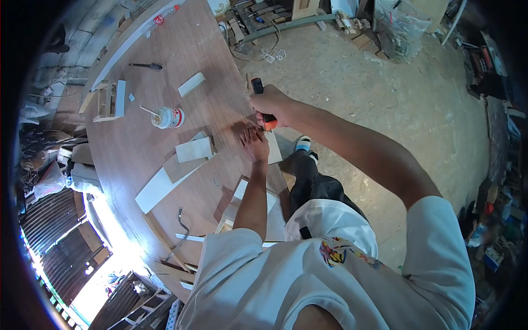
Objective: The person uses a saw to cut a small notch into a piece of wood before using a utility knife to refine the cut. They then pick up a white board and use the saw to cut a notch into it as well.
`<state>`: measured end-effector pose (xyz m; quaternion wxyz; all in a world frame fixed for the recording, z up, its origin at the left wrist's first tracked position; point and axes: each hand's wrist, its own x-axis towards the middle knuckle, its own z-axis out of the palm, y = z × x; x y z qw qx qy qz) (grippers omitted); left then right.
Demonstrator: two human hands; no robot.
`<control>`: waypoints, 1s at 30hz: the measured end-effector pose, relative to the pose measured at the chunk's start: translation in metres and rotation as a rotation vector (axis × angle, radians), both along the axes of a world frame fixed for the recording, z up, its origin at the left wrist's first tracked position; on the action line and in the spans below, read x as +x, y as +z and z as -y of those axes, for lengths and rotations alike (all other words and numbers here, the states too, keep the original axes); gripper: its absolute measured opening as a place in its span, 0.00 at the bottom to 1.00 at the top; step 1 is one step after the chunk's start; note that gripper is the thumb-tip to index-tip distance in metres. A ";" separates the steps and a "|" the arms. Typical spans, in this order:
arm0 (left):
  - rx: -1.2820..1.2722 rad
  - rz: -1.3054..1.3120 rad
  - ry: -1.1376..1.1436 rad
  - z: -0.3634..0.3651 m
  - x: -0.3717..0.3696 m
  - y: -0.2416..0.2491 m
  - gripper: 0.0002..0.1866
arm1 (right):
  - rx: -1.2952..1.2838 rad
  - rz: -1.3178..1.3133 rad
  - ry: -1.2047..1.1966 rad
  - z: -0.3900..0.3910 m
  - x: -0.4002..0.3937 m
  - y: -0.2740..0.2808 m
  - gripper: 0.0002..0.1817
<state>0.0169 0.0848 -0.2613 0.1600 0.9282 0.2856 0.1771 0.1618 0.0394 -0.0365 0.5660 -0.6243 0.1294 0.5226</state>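
My right hand (273,106) is closed around a black-and-orange hand tool (269,124) at the table's right edge. The tool's black end sticks out past my fist; its working part is hidden, so I cannot tell its kind. Just below, my left hand (254,144) lies palm down with fingers stretched over the tabletop, close to the tool. Beside that hand, a pale board piece (273,148) overlaps the table edge, partly covered by it. Left of it sit a small white block (194,149) and a long white board (159,189).
On the brown table (214,49) stand an open jar (168,117) with a stick in it, another white block (192,84), a dark brush-like tool (146,66) and a small wooden frame (111,100). A clear bag (403,30) and scrap wood lie on the floor.
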 end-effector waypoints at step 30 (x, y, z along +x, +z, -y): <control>0.035 0.061 0.006 -0.002 0.002 -0.004 0.07 | 0.019 -0.019 -0.108 -0.021 0.002 -0.081 0.05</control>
